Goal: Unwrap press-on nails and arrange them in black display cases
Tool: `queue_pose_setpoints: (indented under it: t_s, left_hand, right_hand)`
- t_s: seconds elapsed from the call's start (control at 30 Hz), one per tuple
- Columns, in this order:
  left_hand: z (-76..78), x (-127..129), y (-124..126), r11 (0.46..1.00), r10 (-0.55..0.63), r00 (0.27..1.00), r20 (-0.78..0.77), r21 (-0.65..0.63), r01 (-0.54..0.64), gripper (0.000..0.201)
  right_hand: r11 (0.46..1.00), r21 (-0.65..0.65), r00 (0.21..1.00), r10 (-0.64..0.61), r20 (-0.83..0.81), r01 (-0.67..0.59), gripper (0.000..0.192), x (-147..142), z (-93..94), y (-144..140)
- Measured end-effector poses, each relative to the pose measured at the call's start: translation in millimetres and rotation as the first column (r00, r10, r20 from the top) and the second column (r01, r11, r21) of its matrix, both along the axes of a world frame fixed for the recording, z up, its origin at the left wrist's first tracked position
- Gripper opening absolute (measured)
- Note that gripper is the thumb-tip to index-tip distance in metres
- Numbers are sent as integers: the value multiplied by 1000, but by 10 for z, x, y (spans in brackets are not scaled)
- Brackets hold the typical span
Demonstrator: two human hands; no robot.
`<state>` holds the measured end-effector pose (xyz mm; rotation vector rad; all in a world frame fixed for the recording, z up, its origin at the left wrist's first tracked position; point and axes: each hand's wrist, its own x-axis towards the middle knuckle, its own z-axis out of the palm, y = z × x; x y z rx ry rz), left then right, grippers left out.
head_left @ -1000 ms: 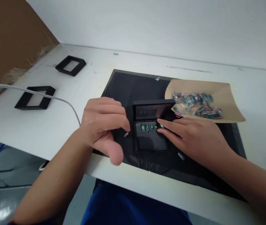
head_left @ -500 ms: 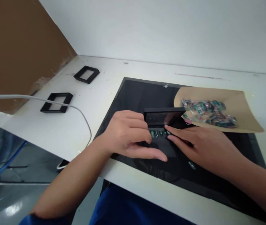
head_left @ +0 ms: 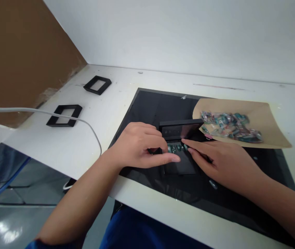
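White table [head_left: 116, 107]; open black case [head_left: 185, 167], glossy green pieces [head_left: 178, 148]

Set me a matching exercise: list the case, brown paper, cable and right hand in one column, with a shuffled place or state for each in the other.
1. case
2. brown paper
3. cable
4. right hand

A. crosses the nearer black frame in the view
B. at the right end of the row of green pieces
C. open, on the dark mat
D. has a pile of shiny bits on it

Pairs: 1-C, 2-D, 3-A, 4-B
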<state>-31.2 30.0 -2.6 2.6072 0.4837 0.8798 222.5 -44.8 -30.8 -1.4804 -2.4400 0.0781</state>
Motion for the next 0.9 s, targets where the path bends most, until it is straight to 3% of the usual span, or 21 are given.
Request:
queue_pose_setpoints:
  t_s: [0.3,0.43,0.53,0.6,0.63,0.7,0.8,0.9]
  left_hand:
    - [12,6,-22,1000,-5,1000,1,-25,5,35]
    - [3,-3,0,998,36,999,-22,55,-35,33]
    - [2,-14,14,988,93,994,-56,131,-85,26]
    - [3,-20,15,987,91,995,-47,140,-83,22]
    - [2,-22,14,986,85,996,-39,144,-79,20]
    - [-4,-24,8,985,63,997,-39,163,-56,10]
    - [-17,-19,0,981,13,998,-63,195,0,11]
    - [-26,-10,2,976,-8,998,-67,216,22,11]
  right_hand:
    - [995,63,988,62,140,-72,39,-12,56,-38]
    - [983,170,978,38,206,-74,38,-83,225,-145]
    - [951,305,961,-133,243,54,33,7,484,-162]
    - [905,317,893,-371,256,285,28,213,673,-79]
    - [847,314,823,-509,251,429,25,360,755,-11]
    - [782,178,729,-621,288,597,32,695,871,148]
    - [800,-128,791,-529,308,586,31,1110,901,341]
    - [825,-252,853,-434,289,505,24,1216,812,412]
